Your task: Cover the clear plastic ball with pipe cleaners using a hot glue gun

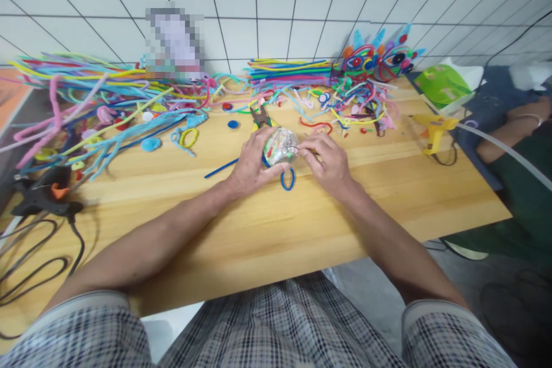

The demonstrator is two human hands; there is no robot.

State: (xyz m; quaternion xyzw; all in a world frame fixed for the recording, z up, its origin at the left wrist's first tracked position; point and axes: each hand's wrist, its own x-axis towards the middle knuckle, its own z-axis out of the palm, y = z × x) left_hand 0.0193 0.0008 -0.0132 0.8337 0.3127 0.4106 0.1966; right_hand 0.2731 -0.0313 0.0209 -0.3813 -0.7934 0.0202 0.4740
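The clear round piece point(278, 146), filled with coloured bits, is located above the middle of the surface point(267, 224), between the two hands. The left grip point(251, 165) is closed around its left side, with the thumb along the lower edge. The right grip point(330, 162) is pressed together at the fingertips against the right side. It appears to pinch a thin strand point(297, 148), though the contact point is too small to confirm.

Handling guidance:

1. Use the left grip as the fixture. Support the piece from the side and below, with moderate pressure; the wall looks thin and is likely to dent if squeezed.
2. Work with the tips of the right grip only. Pinch close to the contact point, because a short free length should give better control than a long one.
3. Apply force in line with the strand. A sideways pull would probably twist the piece within the left grip.
4. Rest both forearms on the surface to reduce tremor at the fingertips.
5. Mind the blue stem point(222, 168) and the blue loop point(294, 181) near the left grip; either could snag if the piece is rotated.
6. Allow clearance from the pliers point(261, 121) just behind the piece. The yellow glue gun point(434, 131) stands well apart, to the right.
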